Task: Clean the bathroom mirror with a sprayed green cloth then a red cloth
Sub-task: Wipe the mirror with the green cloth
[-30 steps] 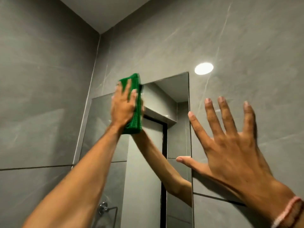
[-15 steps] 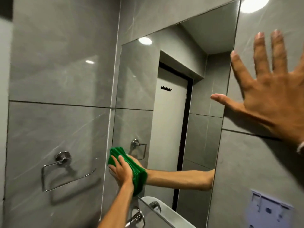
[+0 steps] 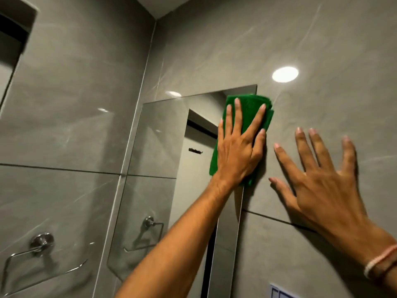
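A tall frameless mirror [image 3: 154, 151] hangs on the grey tiled wall. My left hand [image 3: 238, 151] lies flat on a folded green cloth [image 3: 249, 106] and presses it against the mirror's upper right corner, fingers spread upward. The cloth overlaps the mirror's right edge onto the tile. My right hand [image 3: 322, 183] rests flat on the wall tile just right of the mirror, fingers apart, holding nothing; a pink band sits on its wrist. No red cloth is in view.
A chrome towel ring [image 3: 40, 244] is fixed to the left wall, low down, and shows again as a reflection in the mirror. A ceiling lamp glares off the tile [image 3: 285, 74] above right. A pale wall plate [image 3: 279, 292] sits at the bottom right.
My left hand has carried the green cloth from the mirror's lower left up to its upper right corner. The view has tilted upward. My right hand stays flat on the tile.
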